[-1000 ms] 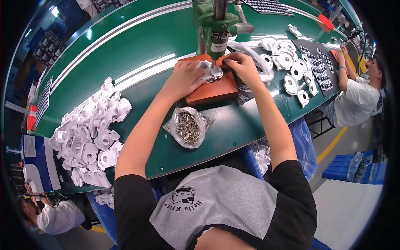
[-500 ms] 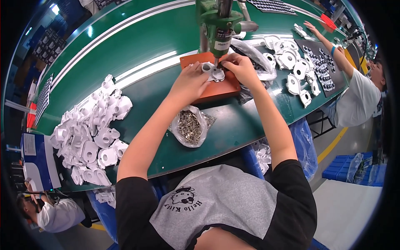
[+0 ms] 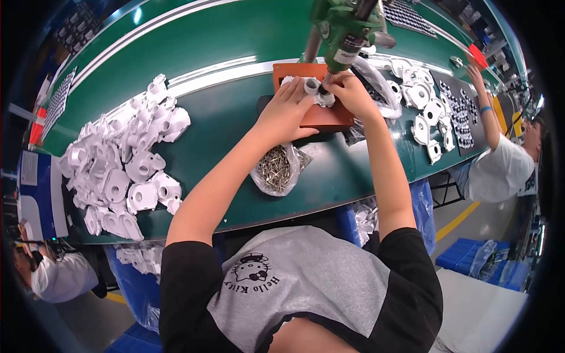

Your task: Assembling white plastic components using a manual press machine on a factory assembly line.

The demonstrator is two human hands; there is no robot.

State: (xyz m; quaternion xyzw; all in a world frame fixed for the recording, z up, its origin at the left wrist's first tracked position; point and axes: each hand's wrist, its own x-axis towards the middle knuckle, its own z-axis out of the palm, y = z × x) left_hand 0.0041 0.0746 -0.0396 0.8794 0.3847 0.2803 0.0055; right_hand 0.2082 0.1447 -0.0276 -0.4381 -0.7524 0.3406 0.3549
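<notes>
A white plastic housing with round tubes lies on the orange base of a green bench press. My left hand presses and grips the housing from the left, its fingers over the near-left side. At the right side, my right hand is closed in a pinch close under the press's tip. A small black part shows at those fingertips, against one of the housing's tubes. Its far side is hidden by the fingers.
A clear bag of metal screws sits just in front of the base. White housings heap at left; more housings lie at right beside a mat of dark parts. A plastic bag adjoins the press. A co-worker sits at right.
The view has shifted, so the bench appears farther right and higher. The housing has tipped so that its tubes face up more. The black part now sits against a tube.
</notes>
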